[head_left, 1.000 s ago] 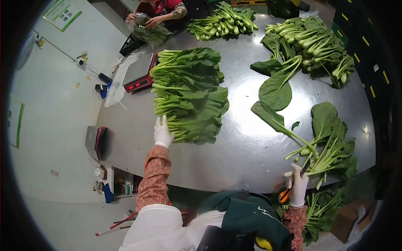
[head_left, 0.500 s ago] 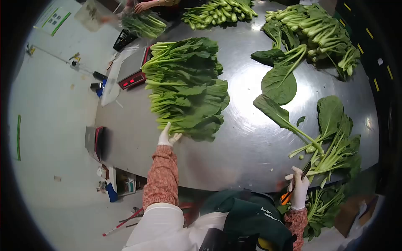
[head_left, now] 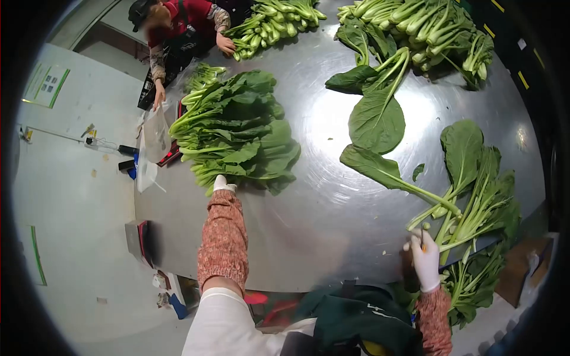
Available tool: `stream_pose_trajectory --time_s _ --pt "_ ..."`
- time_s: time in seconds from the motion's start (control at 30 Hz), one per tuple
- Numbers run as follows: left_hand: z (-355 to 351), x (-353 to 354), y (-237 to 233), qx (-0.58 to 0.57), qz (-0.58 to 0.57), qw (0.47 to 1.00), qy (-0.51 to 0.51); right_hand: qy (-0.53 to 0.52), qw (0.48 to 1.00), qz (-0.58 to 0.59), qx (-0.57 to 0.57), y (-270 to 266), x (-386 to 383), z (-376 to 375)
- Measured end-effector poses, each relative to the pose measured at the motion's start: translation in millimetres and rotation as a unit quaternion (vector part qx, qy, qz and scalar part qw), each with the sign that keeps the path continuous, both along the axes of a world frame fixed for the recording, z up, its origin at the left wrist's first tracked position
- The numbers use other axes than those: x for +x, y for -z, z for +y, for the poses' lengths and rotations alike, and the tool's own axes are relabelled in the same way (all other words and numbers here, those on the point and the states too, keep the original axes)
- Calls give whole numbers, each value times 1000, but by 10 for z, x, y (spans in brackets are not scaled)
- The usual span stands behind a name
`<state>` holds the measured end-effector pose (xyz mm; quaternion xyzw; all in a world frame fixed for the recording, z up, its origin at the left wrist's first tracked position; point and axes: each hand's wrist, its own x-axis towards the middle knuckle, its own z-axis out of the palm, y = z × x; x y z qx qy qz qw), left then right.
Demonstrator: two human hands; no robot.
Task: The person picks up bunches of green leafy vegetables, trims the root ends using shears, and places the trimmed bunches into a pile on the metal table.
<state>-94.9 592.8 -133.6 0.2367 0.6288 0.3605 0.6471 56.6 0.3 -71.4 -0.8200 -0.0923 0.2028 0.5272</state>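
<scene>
My left hand, in a white glove, presses against the near end of a row of leafy greens on the metal table; its fingers are mostly hidden by the stems. Over at the right, my gloved right hand is closed around a knife, of which a bit of orange handle and a dark part show. Just beyond that hand lie loose stalks and leaves, with a long-stemmed leaf pointing up and left from them.
A co-worker at the upper left touches greens and holds a clear bag near the red scale. More greens are piled at the far right. A box stands by the left table edge.
The view has shifted. My left hand has pushed the row's near end away from me, bunching the greens. The co-worker has come further into view, with the bag now by the scale.
</scene>
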Motion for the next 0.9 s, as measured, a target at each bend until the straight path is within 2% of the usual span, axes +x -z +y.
stream_pose_trajectory --time_s 0.07,0.13,0.2,0.27,0.3,0.33,0.37,0.4,0.43,0.47,0.5,0.6,0.67,0.73,0.8,0.87,0.9 --pt "-38 -155 104 21 38 997 64 -103 968 -221 -62 -2 199 169" --pt "-157 -273 95 26 80 988 132 -154 942 -250 -162 -280 348 507" --pt "-538 -228 -231 -22 84 981 171 -213 906 -283 -233 -315 501 718" --pt "-449 -548 10 -54 -6 979 195 -262 869 -281 -313 -227 674 835" --pt "-682 -496 -111 -53 -6 986 161 -236 872 -280 -325 -147 764 819" --pt "-895 -516 -207 -31 49 987 149 -210 874 -280 -336 -50 871 762" --pt "-1189 -536 -322 22 47 985 167 -157 897 -226 -347 38 964 691" --pt "-1363 -584 -252 48 126 982 133 -91 919 -214 -319 226 1035 532" --pt "-1314 -867 73 50 164 969 178 -58 923 -182 -333 257 1041 454" --pt "-1713 -739 26 124 223 953 166 -13 922 -147 -358 269 1074 268" --pt "-2075 -637 -46 186 239 913 273 -4 916 -154 -369 346 1055 137" --pt "-2986 203 -157 333 135 794 490 43 897 -153 -411 456 955 -66" --pt "-3214 997 -181 513 181 611 576 84 915 -114 -379 336 948 -194" --pt "-3232 1861 -61 612 160 564 532 93 921 -99 -364 301 882 -311" --pt "-3102 2643 114 645 206 536 504 108 925 -94 -353 275 778 -422" --pt "-3334 3168 -105 710 249 471 460 114 925 -94 -351 289 696 -519" --pt "-3517 3337 -246 727 175 459 480 149 926 -76 -338 228 669 -552"
